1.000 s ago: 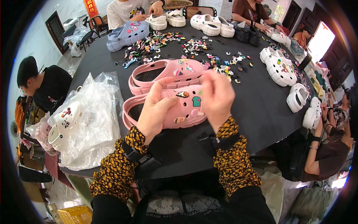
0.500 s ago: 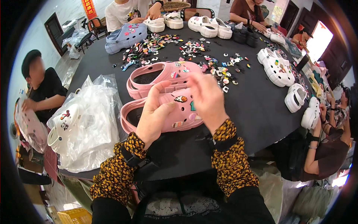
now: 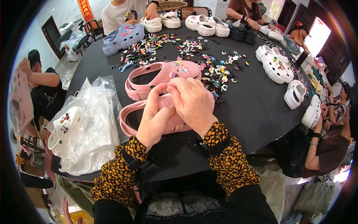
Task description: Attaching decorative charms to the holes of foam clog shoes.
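Observation:
Two pink clogs lie side by side on the black table, heels to the left. The far clog (image 3: pixel 158 80) carries several colourful charms on its toe. Over the near clog (image 3: pixel 129 127) my two hands meet, hiding much of its top. My left hand (image 3: pixel 153 121) is closed, its thumb bent toward the fingertips of the other hand. Curled in a pinch against it is my right hand (image 3: pixel 192 106). Whatever small thing is between the fingers is hidden.
Loose charms (image 3: pixel 149 46) are strewn beyond the clogs. At left lie clear plastic bags (image 3: pixel 95 130) and a white clog (image 3: pixel 65 125). A blue clog (image 3: pixel 125 39) stands far left, white clogs (image 3: pixel 276 65) at right. Other people work around the table (image 3: pixel 250 112).
My right hand has moved left and down to meet my left hand, and its fingers have curled in. The person at left has raised a bagged pink item.

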{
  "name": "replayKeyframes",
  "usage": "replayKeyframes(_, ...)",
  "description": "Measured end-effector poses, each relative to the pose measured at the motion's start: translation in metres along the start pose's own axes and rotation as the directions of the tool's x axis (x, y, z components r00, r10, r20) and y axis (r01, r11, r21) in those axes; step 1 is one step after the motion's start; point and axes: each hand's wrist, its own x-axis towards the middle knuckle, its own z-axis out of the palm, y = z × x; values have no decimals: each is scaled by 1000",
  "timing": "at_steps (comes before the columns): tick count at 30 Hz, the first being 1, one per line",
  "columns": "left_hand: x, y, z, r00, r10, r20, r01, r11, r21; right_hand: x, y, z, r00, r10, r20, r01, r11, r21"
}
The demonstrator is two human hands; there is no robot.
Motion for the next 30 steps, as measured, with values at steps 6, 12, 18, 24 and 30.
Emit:
replayKeyframes(6, 1, -1, 1, 999, -31, 17, 31, 999, 11, 0, 2, -2, 999, -29, 23, 30, 998, -50)
replayKeyframes(12, -1, -3, -7, 999, 39, -24, -38, 999, 26, 0, 0, 8, 984, -176, 20, 174, 982, 69)
replayKeyframes(18, 6, -15, -18, 978, 196, 66, -206, 929, 307, -2, -4, 7, 991, -132, 23, 134, 987, -92)
replayKeyframes(24, 8, -14, -14, 975, 189, 115, -211, 953, 216, -3, -3, 12, 996, -84, 17, 86, 976, -201)
replayKeyframes(30, 6, -9, -18, 984, 163, 69, -174, 957, 231, -1, 0, 17, 998, -19, 54, 33, 967, -251)
